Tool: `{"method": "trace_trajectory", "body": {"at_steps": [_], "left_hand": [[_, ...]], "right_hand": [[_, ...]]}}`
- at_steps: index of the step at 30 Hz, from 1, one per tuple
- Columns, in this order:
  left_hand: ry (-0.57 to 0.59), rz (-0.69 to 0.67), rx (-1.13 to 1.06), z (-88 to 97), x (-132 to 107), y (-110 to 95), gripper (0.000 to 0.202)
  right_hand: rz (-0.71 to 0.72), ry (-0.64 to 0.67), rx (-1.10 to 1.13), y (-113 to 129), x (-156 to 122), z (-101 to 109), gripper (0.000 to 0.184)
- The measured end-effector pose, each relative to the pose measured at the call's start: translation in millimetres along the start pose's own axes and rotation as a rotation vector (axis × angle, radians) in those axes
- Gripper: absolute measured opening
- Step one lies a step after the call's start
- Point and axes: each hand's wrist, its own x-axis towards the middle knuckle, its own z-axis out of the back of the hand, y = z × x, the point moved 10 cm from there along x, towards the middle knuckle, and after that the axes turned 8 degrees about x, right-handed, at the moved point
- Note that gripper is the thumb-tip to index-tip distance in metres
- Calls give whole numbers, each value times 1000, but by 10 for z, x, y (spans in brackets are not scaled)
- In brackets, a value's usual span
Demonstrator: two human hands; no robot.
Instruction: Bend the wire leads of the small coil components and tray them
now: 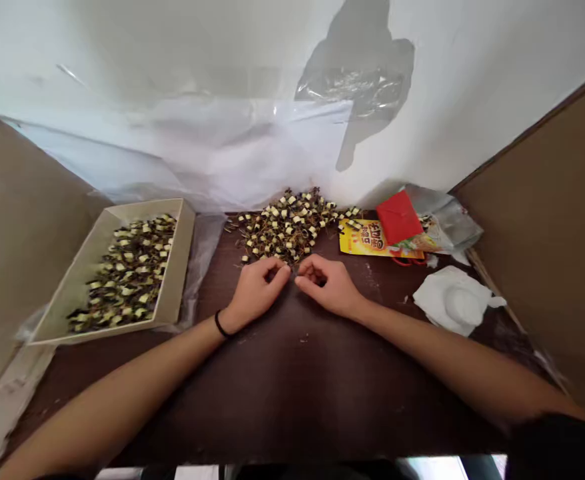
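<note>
My left hand, with a black band on its wrist, is closed at the front edge of a pile of small dark pieces. These pieces have pale yellow bands and thin brownish strands. Close beside it, my right hand is also closed, thumb and fingertips curled together. The fingertips of both hands nearly meet. Whatever they pinch, if anything, is too small or hidden to make out. To the left, a pale shallow box holds many similar banded pieces in rows.
Right of the pile lie a yellow printed packet, a red packet and a silvery plastic bag. A white tissue bundle sits nearer. Brown panels flank the dark tabletop; a white-covered wall stands behind.
</note>
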Motion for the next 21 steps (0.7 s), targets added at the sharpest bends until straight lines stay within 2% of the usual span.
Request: {"method": "trace_trajectory", "body": {"at_steps": [11,21], "left_hand": [[-26,-22,-5,17,4,-40,22],[-68,-74,100,5,-21,-99,20]], "right_hand": [[108,-67,-154,85,-31,38,10],[270,-9,-191,209,-83,-35,13]]}}
